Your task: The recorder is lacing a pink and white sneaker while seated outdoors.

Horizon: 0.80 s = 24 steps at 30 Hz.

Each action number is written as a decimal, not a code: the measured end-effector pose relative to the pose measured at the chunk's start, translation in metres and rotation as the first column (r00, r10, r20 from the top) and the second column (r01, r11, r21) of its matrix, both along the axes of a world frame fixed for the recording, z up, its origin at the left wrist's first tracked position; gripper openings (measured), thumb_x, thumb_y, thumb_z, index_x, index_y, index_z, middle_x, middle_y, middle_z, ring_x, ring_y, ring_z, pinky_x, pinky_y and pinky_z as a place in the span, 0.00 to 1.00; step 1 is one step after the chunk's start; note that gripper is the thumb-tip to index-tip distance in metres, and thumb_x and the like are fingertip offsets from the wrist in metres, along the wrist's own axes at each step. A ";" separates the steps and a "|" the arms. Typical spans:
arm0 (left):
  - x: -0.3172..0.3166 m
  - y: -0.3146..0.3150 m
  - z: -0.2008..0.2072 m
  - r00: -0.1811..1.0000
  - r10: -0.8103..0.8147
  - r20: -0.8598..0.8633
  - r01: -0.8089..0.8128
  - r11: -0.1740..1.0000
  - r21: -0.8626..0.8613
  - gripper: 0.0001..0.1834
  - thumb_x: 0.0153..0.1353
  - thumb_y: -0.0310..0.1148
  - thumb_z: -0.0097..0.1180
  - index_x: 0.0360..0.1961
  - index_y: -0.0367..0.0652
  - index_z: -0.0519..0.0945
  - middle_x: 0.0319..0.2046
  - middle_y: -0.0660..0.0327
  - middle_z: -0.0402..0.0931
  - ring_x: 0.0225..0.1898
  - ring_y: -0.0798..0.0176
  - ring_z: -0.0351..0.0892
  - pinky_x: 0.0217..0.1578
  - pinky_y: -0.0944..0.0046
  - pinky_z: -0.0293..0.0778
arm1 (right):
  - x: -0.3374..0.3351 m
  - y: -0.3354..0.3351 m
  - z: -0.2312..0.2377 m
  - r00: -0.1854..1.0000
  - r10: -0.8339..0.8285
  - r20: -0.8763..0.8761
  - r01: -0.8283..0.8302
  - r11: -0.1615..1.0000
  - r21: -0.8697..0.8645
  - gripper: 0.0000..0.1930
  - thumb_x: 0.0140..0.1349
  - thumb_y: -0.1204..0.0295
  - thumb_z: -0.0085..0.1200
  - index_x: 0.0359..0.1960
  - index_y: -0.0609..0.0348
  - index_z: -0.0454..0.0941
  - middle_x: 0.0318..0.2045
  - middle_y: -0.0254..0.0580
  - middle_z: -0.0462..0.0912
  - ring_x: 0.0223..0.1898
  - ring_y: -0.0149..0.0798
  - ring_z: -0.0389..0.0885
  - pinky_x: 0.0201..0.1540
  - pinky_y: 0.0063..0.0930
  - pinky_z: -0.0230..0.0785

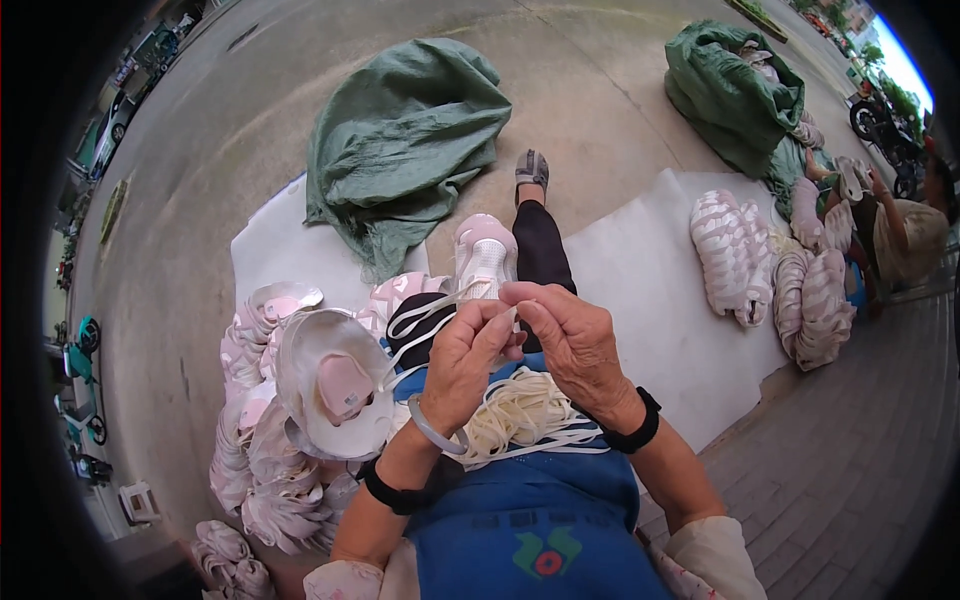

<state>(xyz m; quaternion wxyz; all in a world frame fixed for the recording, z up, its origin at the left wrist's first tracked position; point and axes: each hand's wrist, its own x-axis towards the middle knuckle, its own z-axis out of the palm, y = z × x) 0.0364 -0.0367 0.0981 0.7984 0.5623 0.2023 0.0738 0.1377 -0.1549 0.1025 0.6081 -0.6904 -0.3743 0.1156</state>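
My left hand (462, 360) and my right hand (578, 350) meet in front of me, thumbs and forefingers pinched together. Between them is the end of a white shoelace (405, 325), which loops out to the left. Just beyond my fingers, a pink and white shoe upper (486, 250) rests against my legs, its toe pointing away; my hands cover its near end. A tangle of cream laces (530, 415) lies in my lap on a blue apron (530, 500).
Left of me are a pale rounded piece with a pink patch inside (345, 388) and stacks of pink-white uppers (285, 490). Ahead slumps a green sack (410, 140). At right are bundled uppers (730, 255), another green sack (725, 95) and a seated person (905, 235) handling an upper.
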 end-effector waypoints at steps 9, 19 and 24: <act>-0.006 0.029 0.009 0.933 0.315 0.177 -0.320 0.948 0.000 0.09 0.68 0.32 0.52 0.41 0.36 0.76 0.32 0.60 0.79 0.35 0.70 0.78 0.44 0.70 0.72 | 0.024 -0.011 0.007 0.848 -0.005 -0.530 0.192 0.935 0.299 0.16 0.71 0.67 0.45 0.48 0.69 0.76 0.37 0.46 0.84 0.39 0.38 0.83 0.46 0.28 0.74; -0.123 0.149 0.108 0.521 0.650 0.553 -0.623 -0.153 0.767 0.14 0.70 0.33 0.46 0.47 0.31 0.76 0.28 0.64 0.72 0.32 0.74 0.70 0.44 0.74 0.67 | 0.195 -0.269 0.068 0.766 -0.515 -0.385 0.639 0.548 0.540 0.11 0.71 0.70 0.45 0.50 0.61 0.70 0.19 0.26 0.60 0.15 0.20 0.55 0.12 0.14 0.48; -0.041 0.084 0.038 0.888 0.430 0.162 -0.425 0.639 0.641 0.11 0.70 0.31 0.44 0.42 0.34 0.76 0.24 0.67 0.73 0.27 0.77 0.68 0.33 0.75 0.66 | 0.136 -0.143 0.009 0.683 -0.671 -0.288 0.707 0.706 0.030 0.12 0.67 0.73 0.48 0.49 0.57 0.77 0.20 0.20 0.63 0.16 0.15 0.53 0.15 0.12 0.44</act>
